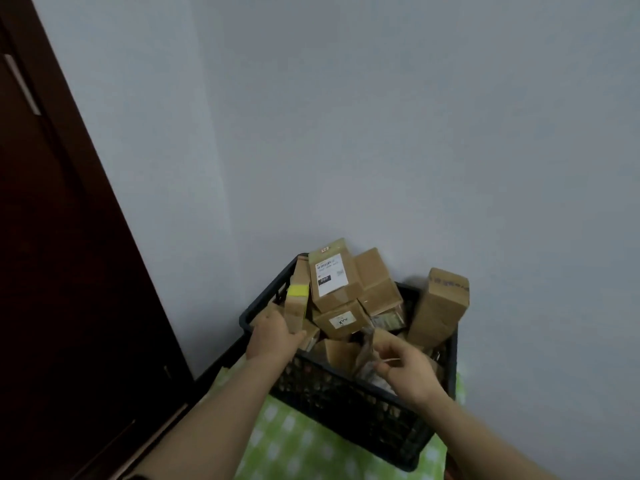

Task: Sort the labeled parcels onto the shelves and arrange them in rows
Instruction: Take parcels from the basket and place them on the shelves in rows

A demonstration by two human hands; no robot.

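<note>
label [327,273] text: blurred | crate [346,386] floor: hidden | door [52,271]: cut off left

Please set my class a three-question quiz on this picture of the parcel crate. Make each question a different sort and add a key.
1. True or false: the black crate stands on a green checked cloth.
2. What does the left hand grip?
A) the narrow box with a yellow band
B) the crate's rim
C) nothing
3. Short answer: what does the right hand pinch?

Key:
1. True.
2. A.
3. A plastic-wrapped packet at the front of the pile.
</note>
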